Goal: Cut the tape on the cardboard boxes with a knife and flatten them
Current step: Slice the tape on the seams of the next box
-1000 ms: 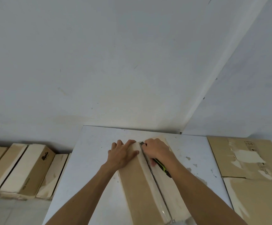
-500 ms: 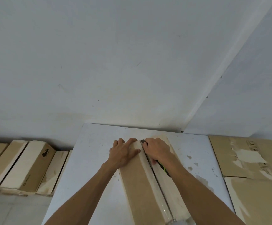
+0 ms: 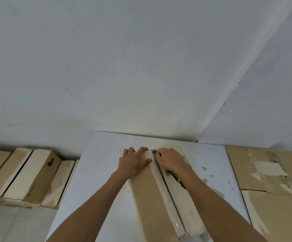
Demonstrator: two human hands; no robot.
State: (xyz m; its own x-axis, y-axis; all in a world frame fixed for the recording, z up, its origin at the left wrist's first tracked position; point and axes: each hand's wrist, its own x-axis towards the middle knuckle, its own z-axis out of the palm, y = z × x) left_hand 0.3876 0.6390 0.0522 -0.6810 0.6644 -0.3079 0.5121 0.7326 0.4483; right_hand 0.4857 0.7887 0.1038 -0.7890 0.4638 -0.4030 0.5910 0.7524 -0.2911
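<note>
The cardboard box point(image 3: 152, 198) lies lengthwise on the white bench point(image 3: 103, 163), running from the near edge toward the far wall, its taped centre seam point(image 3: 167, 186) facing up. At the far end of that seam sits the knife point(image 3: 175, 177): blade tip showing just beside the left thumb, black and green handle poking out behind the right palm. The right hand point(image 3: 170, 161) has its fingers wrapped round the handle, gripping it. The left hand point(image 3: 133, 163) lies on the far left corner of the box top, fingers spread and fairly straight over the edge, thumb stretched toward the blade, pressing the box down rather than grasping it.

The step in hand looks like the tape cut, with the blade set at the far end of the seam. From here the next move should be a steady draw along the seam toward the near end, shallow enough to part only the tape, the left hand bracing and that thumb kept clear of the blade's line.

Further out: to the left, off the bench, a row of taped boxes point(image 3: 28, 177) waits by the wall. To the right lie flattened cardboard sheets point(image 3: 267, 170), so part of the job seems done.
</note>
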